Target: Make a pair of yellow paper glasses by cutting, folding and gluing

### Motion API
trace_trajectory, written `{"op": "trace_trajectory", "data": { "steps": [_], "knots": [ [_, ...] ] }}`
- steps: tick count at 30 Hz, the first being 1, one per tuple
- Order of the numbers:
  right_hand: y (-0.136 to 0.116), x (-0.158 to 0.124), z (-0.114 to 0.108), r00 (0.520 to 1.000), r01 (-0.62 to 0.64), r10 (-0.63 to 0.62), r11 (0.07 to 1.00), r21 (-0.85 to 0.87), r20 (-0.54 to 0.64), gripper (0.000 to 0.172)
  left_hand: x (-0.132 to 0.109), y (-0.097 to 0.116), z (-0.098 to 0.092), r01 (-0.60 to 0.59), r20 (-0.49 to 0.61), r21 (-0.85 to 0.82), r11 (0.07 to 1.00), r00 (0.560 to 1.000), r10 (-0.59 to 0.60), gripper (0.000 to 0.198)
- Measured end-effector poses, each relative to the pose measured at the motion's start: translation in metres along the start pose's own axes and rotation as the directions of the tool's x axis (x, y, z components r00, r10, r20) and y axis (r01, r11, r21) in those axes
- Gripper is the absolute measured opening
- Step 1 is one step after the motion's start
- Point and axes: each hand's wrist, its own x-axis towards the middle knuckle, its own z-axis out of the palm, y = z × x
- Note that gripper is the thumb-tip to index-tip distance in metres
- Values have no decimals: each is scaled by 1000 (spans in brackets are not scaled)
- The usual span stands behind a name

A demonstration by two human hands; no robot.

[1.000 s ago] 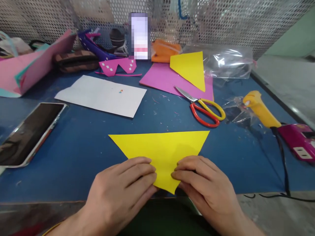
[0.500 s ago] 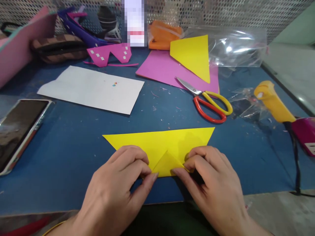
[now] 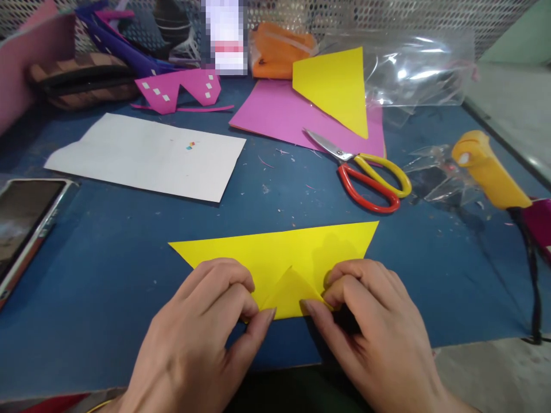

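A sheet of yellow paper point(image 3: 275, 246) lies near the table's front edge, with a small triangular flap folded up at the middle of its near side. My left hand point(image 3: 206, 327) pinches the near edge to the left of the flap, thumb below and curled fingers on top. On the other side of the flap, my right hand point(image 3: 365, 321) pinches the same edge. Both hands cover the paper's lower corners. Beyond the paper lie scissors point(image 3: 370, 180) with one red and one yellow handle, their blades resting on a pink sheet point(image 3: 267, 115).
A white sheet point(image 3: 146, 160) and a phone point(image 3: 26, 229) lie to the left. Pink paper glasses point(image 3: 176, 92) and a brown pouch point(image 3: 81, 80) sit behind. A second yellow piece point(image 3: 336, 86) tops the pink sheet. At right is a yellow-handled tool point(image 3: 493, 169) with a black cord.
The view has shifted slightly. Both hands keep their pinch on the yellow paper's near edge, and the fold looks much the same.
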Motion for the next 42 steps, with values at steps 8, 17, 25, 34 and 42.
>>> {"op": "trace_trajectory", "data": {
  "steps": [8, 17, 25, 34, 42],
  "knots": [
    [1, -1, 0, 1000, -4, 4, 1000, -8, 4, 23, -2, -2, 0, 9, 15, 9, 1000, 1000, -9, 20],
    [-1, 0, 0, 1000, -13, 13, 1000, -16, 17, 17, 0, -1, 0, 1, 53, 88, 996, 999, -6, 12],
    [1, 0, 2, 1000, -7, 7, 1000, -17, 19, 17, 3, 3, 5, -229, 166, 267, 936, 968, 189, 41],
    [3, 0, 4, 1000, -4, 4, 1000, 24, 3, 21, 4, 5, 6, -155, 75, 314, 937, 988, 138, 40],
    [5, -1, 5, 1000, 4, -4, 1000, 18, -1, 23, -19, 6, 6, -418, 42, 227, 880, 907, 420, 28]
  ]
}}
